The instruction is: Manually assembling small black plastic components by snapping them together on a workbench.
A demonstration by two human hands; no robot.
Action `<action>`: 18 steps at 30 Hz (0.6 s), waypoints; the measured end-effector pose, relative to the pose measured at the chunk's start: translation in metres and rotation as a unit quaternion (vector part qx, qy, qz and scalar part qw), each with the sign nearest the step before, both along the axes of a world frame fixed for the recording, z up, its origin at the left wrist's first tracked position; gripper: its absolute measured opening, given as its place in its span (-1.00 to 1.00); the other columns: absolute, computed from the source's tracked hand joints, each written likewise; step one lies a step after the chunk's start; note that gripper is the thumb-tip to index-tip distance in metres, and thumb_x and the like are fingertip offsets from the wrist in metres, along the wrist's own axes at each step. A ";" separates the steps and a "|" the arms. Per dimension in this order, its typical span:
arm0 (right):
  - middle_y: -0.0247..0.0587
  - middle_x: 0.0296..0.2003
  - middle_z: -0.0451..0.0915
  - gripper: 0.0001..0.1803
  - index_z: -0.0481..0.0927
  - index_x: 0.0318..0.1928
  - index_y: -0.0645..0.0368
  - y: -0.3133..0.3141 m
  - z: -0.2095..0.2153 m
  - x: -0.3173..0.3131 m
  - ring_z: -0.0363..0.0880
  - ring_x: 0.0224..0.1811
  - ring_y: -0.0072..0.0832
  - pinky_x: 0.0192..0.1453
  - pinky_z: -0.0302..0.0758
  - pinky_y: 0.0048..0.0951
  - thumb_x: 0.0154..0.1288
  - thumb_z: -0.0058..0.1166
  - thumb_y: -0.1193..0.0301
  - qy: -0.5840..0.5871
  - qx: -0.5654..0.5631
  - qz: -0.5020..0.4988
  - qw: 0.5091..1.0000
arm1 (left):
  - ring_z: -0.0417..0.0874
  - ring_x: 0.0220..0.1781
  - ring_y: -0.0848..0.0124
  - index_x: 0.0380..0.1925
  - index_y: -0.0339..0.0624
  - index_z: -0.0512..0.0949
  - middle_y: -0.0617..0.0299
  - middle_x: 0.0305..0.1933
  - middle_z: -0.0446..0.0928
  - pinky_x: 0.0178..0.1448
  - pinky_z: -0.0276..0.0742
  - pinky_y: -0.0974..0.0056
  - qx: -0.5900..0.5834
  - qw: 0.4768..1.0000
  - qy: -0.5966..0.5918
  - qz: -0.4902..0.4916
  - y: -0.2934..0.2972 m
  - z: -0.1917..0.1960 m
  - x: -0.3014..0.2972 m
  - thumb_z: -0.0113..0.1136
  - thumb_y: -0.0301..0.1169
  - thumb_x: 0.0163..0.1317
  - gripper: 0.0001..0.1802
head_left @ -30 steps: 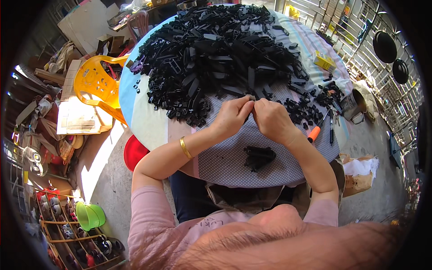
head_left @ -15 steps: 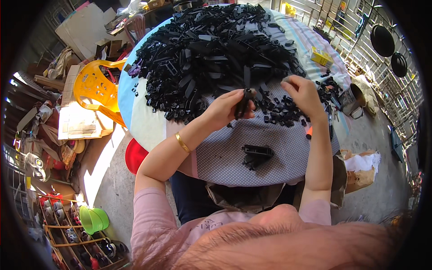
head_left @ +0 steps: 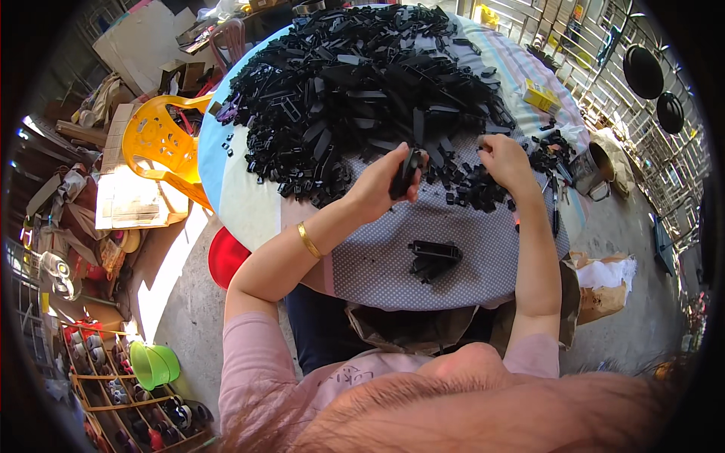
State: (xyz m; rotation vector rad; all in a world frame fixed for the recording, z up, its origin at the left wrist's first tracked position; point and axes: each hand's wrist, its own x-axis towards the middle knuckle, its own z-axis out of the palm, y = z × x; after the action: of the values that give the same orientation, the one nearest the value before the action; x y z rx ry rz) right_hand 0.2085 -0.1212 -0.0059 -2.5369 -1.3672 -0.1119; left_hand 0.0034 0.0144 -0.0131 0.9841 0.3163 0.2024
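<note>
My left hand [head_left: 375, 183], a gold bangle on its wrist, grips a long black plastic part [head_left: 407, 172] held tilted above the table. To its right, my right hand [head_left: 507, 161] hovers over a scatter of small black plastic pieces [head_left: 480, 189]. Its fingers are curled in with the tips together, and whatever may be between them is too small to make out. Closer to me, a little stack of black plastic parts [head_left: 436, 259] lies on the dotted cloth. A big heap of loose black parts [head_left: 340, 98] covers the far side of the table.
The round table [head_left: 377, 291] has a patterned cloth. A yellow box [head_left: 541, 97] and a metal mug [head_left: 593, 171] stand at its right side. A yellow chair [head_left: 162, 140] and a red stool [head_left: 226, 258] are at the left. A paper bag [head_left: 604, 291] sits on the floor at right.
My left hand has turned the black part a little. My right hand has shifted slightly to the right and down, its fingers curling in further. The stack near me stays put.
</note>
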 end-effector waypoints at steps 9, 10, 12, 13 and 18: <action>-0.34 -0.34 0.50 -0.79 0.47 -0.08 0.24 0.013 0.008 -0.067 0.47 -0.28 -0.68 -0.12 0.44 -0.62 0.32 -0.18 0.54 0.459 0.248 0.273 0.808 | 0.52 -0.28 0.44 -0.05 -0.21 0.41 0.24 -0.31 0.49 -0.15 0.46 0.29 -0.016 0.998 -0.050 0.029 0.014 -0.015 0.002 -0.16 -0.27 0.34 -0.69; -0.35 -0.39 0.49 -0.78 0.46 -0.06 0.23 0.012 0.010 -0.069 0.48 -0.34 -0.68 -0.18 0.46 -0.63 0.33 -0.17 0.52 0.481 0.245 0.256 0.802 | 0.51 -0.27 0.46 -0.05 -0.19 0.42 0.25 -0.29 0.49 -0.14 0.45 0.31 -0.015 0.998 -0.053 0.023 0.015 -0.017 0.002 -0.12 -0.26 0.34 -0.70; -0.37 -0.43 0.49 -0.77 0.46 -0.04 0.22 0.011 0.012 -0.070 0.48 -0.40 -0.69 -0.24 0.48 -0.64 0.34 -0.16 0.50 0.503 0.242 0.238 0.795 | 0.50 -0.25 0.47 -0.06 -0.17 0.43 0.26 -0.26 0.49 -0.13 0.44 0.33 -0.016 0.998 -0.057 0.017 0.014 -0.016 0.003 -0.08 -0.25 0.33 -0.70; -0.38 -0.46 0.48 -0.76 0.46 -0.03 0.22 0.011 0.013 -0.070 0.47 -0.45 -0.69 -0.30 0.49 -0.64 0.34 -0.14 0.48 0.509 0.255 0.235 0.788 | 0.50 -0.24 0.50 -0.05 -0.16 0.43 0.28 -0.25 0.50 -0.13 0.44 0.34 -0.015 0.998 -0.054 0.025 0.012 -0.015 0.004 -0.07 -0.25 0.32 -0.70; -0.37 -0.47 0.48 -0.75 0.48 -0.04 0.23 0.012 0.013 -0.082 0.46 -0.53 -0.69 -0.41 0.50 -0.66 0.30 -0.05 0.45 0.587 0.279 0.190 0.736 | 0.51 -0.19 0.52 -0.05 -0.17 0.43 0.29 -0.21 0.50 -0.12 0.45 0.36 -0.025 0.997 -0.063 0.034 0.008 -0.014 0.003 -0.04 -0.27 0.31 -0.71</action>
State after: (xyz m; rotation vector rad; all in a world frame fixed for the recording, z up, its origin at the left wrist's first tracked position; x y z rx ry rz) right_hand 0.1262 -0.1092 0.0071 -1.2407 -0.9780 0.8664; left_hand 0.0064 0.0224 -0.0266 0.9070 0.2389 0.3155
